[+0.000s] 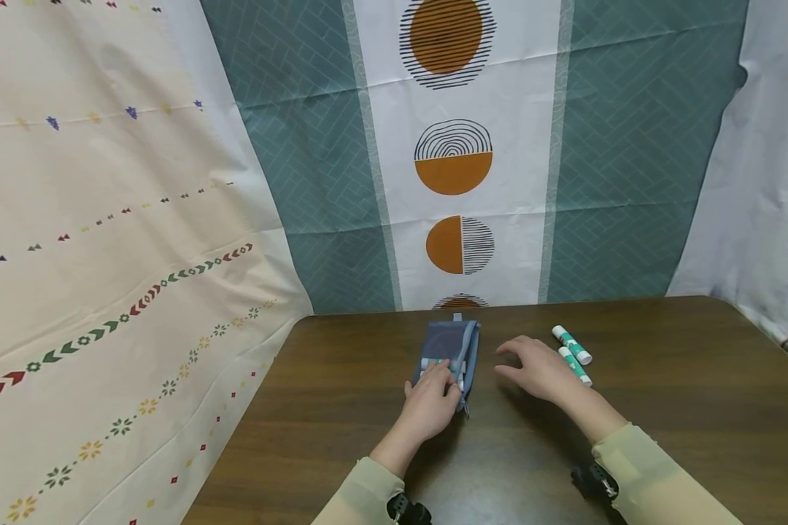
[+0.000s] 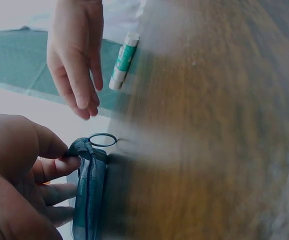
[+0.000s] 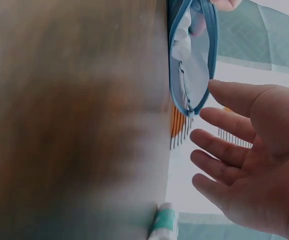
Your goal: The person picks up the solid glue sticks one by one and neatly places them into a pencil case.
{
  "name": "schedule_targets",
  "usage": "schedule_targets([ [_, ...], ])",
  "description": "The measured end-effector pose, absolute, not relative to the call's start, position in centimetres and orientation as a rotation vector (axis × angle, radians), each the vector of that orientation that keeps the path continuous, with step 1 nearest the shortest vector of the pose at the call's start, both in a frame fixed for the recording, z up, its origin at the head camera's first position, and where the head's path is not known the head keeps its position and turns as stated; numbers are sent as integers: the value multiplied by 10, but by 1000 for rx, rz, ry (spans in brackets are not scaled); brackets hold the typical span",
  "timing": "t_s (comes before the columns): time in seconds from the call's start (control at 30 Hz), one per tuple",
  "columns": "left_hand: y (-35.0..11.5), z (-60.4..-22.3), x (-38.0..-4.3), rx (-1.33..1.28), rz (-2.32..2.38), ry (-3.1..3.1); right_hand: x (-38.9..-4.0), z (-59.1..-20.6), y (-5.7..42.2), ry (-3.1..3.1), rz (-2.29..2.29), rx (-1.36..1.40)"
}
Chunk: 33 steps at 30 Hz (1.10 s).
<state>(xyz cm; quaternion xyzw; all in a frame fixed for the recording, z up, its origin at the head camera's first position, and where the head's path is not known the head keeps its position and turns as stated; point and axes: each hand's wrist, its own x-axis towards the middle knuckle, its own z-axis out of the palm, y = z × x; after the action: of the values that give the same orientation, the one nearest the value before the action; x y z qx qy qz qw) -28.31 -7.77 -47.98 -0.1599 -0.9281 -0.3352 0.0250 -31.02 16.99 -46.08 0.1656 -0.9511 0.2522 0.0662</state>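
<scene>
Item one: blue zippered pouch of see-through mesh (image 1: pixel 448 339), at the centre of the head frame, on the dark brown wood-grain surface (image 1: pixel 341 408). Long axis runs from the top of the frame towards the bottom, leaning slightly. The left hand (image 1: pixel 429 402) is the nearer, at its lower end; the right hand (image 1: pixel 537 368) is apart, to the pouch's right. The zippered mouth lies along the pouch's right side, facing the right hand, and gapes in the right wrist view.

Appearance: blue edging, dark metal ring (image 2: pixel 103 140) at the lower corner, white tube ends (image 3: pixel 182 49) inside; exact count cannot be told.

Left hand: thumb and forefinger pinch the pouch's edge near the ring; other fingers lie along its side. Right hand: fingers spread and slightly bent, holding nothing.

Items two and three: two loose white cylindrical tubes with green printed bands, upper (image 1: pixel 572 345) and lower (image 1: pixel 574 366). Both lie right of the right hand, close beside each other, long axes slanting from upper left to lower right.

Backdrop: teal-and-white cloth with orange circles (image 1: pixel 308 160), top centre; cream patterned cloth (image 1: pixel 92 292), left of frame.
</scene>
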Motion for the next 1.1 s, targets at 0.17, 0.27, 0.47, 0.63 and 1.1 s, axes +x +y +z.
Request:
schedule_targets([
  [0.17, -79, -479, -282, -501, -1039, -2865, -304, -459, 180, -2857, 748, 465],
  [0.27, -79, -479, -283, -500, -1036, -2864, -301, -459, 185, -2843, 748, 461],
  [0.47, -79, -478, -283, -497, -1038, -2878, -295, -461, 198, -2823, 734, 449],
  [0.63, -79, -478, -282, -498, -1047, -2880, -289, -460, 208, -2844, 732, 409],
  [1.1, -78, -477, -281, -503, -1052, -2869, -282, -459, 243, -2899, 668, 342],
])
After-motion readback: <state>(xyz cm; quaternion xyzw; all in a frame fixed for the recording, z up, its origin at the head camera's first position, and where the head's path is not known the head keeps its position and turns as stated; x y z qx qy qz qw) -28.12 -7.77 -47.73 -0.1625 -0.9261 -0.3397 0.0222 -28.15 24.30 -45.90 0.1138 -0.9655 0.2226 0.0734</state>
